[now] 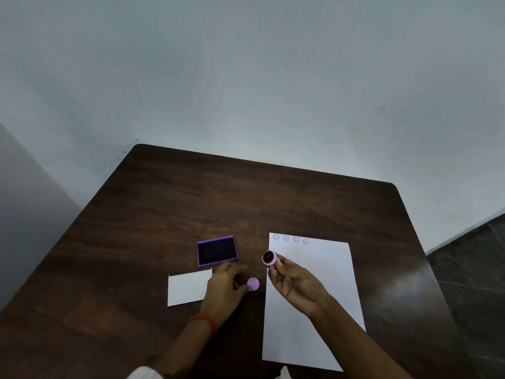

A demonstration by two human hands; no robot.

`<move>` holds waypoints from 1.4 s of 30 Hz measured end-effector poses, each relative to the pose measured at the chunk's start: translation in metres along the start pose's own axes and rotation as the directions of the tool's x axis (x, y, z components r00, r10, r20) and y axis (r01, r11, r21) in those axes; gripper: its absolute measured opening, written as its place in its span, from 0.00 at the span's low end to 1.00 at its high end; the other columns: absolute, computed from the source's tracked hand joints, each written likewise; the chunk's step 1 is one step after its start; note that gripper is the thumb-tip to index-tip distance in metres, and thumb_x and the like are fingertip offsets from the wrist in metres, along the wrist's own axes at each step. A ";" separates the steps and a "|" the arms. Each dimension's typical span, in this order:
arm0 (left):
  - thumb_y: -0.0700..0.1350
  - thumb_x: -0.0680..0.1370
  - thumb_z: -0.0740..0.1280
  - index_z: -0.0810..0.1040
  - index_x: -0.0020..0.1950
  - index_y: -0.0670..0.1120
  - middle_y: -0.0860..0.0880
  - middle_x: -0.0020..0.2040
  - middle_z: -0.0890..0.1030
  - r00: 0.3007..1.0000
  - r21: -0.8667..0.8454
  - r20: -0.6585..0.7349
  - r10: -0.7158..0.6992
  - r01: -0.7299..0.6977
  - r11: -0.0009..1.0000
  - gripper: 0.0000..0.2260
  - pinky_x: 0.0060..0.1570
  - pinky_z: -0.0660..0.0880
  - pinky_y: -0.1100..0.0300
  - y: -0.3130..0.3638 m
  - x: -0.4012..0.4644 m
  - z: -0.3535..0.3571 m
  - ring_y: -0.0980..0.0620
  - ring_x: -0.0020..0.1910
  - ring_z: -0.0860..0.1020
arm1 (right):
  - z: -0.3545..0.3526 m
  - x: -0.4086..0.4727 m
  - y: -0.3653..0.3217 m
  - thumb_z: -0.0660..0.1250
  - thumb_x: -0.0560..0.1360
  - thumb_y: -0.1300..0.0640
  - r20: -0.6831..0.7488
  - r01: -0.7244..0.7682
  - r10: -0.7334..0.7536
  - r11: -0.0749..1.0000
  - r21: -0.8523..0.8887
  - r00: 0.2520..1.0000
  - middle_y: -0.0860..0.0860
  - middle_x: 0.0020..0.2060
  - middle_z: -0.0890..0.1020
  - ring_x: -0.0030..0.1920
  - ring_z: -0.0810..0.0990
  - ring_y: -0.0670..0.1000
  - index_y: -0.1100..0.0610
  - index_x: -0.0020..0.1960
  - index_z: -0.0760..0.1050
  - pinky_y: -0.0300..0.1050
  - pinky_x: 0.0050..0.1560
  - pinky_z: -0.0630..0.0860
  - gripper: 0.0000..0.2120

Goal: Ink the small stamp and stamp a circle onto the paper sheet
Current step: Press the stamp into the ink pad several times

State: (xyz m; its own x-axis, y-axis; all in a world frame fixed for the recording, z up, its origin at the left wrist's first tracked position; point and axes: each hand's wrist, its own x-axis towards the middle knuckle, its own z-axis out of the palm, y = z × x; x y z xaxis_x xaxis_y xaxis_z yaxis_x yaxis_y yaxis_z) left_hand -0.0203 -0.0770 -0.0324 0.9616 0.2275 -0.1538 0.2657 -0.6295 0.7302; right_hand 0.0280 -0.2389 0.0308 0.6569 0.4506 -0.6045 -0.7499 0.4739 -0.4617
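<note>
dark wood desk [246, 192] meets a pale wall [246, 64]. right hand [295, 283] fingers pinch the small stamp [270, 257] over the paper sheet [314, 310]. left hand [226, 285] fingers grip a pink cap [253, 283].

Orange wristband [205, 321], white sleeves [142, 372]

The setting was a plain indoor room, its type undetermined. A dark wood-grain table [246, 198] stood against a bare pale wall [246, 64], with dark marbled flooring [475, 269] to the right. No other furnishings were visible.
</note>
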 end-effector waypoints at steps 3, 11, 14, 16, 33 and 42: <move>0.46 0.70 0.72 0.75 0.60 0.49 0.49 0.61 0.76 0.989 0.009 -0.142 0.036 -0.035 0.999 0.19 0.52 0.71 0.65 -0.004 0.003 -0.022 0.56 0.48 0.76 | 0.006 0.006 0.000 0.59 0.75 0.70 -0.015 0.000 0.000 1.000 -0.021 1.000 0.58 0.36 0.87 0.35 0.86 0.51 0.63 0.38 0.84 0.40 0.35 0.83 0.16; 0.45 0.70 0.72 0.66 0.69 0.49 0.47 0.73 0.63 0.986 0.104 -0.153 -0.062 0.079 0.991 0.29 0.71 0.63 0.49 -0.041 0.021 -0.074 0.47 0.72 0.61 | 0.035 0.048 0.006 0.63 0.74 0.69 -0.123 0.042 -0.065 0.982 -0.186 0.990 0.57 0.42 0.84 0.44 0.82 0.51 0.64 0.50 0.79 0.40 0.41 0.82 0.08; 0.46 0.71 0.71 0.60 0.72 0.48 0.47 0.76 0.57 0.999 0.141 -0.042 -0.012 0.018 0.990 0.33 0.74 0.53 0.50 -0.052 0.030 -0.076 0.47 0.76 0.52 | 0.052 0.065 0.015 0.63 0.74 0.69 -0.115 0.025 -0.076 0.919 -0.392 0.990 0.58 0.47 0.81 0.47 0.80 0.51 0.66 0.57 0.75 0.41 0.47 0.79 0.12; 0.50 0.72 0.70 0.58 0.73 0.46 0.46 0.76 0.56 1.000 0.189 0.005 0.026 -0.027 0.982 0.34 0.74 0.46 0.50 -0.057 0.036 -0.077 0.46 0.76 0.49 | 0.064 0.074 0.024 0.67 0.72 0.68 -0.105 0.045 -0.133 0.803 -0.594 0.986 0.58 0.47 0.81 0.46 0.80 0.51 0.66 0.56 0.76 0.42 0.48 0.79 0.13; 0.67 0.66 0.52 0.56 0.73 0.50 0.51 0.76 0.58 0.987 0.191 0.078 0.137 -0.150 0.970 0.39 0.71 0.38 0.54 -0.088 0.051 -0.070 0.46 0.76 0.47 | 0.087 0.108 0.062 0.58 0.77 0.61 0.475 0.326 -0.038 -0.680 -0.657 0.879 0.62 0.63 0.73 0.64 0.70 0.58 0.64 0.62 0.69 0.50 0.65 0.68 0.14; 0.63 0.71 0.59 0.56 0.74 0.50 0.51 0.76 0.58 0.987 0.180 0.086 0.137 -0.150 0.972 0.35 0.72 0.38 0.55 -0.088 0.051 -0.070 0.48 0.76 0.46 | 0.085 0.107 0.065 0.58 0.78 0.61 0.507 0.340 -0.051 -0.683 -0.646 0.860 0.62 0.60 0.75 0.61 0.73 0.59 0.64 0.61 0.70 0.51 0.62 0.70 0.14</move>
State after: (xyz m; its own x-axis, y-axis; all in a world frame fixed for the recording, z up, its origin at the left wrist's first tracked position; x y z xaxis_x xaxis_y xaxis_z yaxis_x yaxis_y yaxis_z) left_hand 0.0004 0.0418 -0.0578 0.9912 0.0747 -0.1091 0.1263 -0.7796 0.6134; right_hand 0.0562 -0.0952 -0.0091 0.6433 0.7472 -0.1669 0.6853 -0.6592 -0.3094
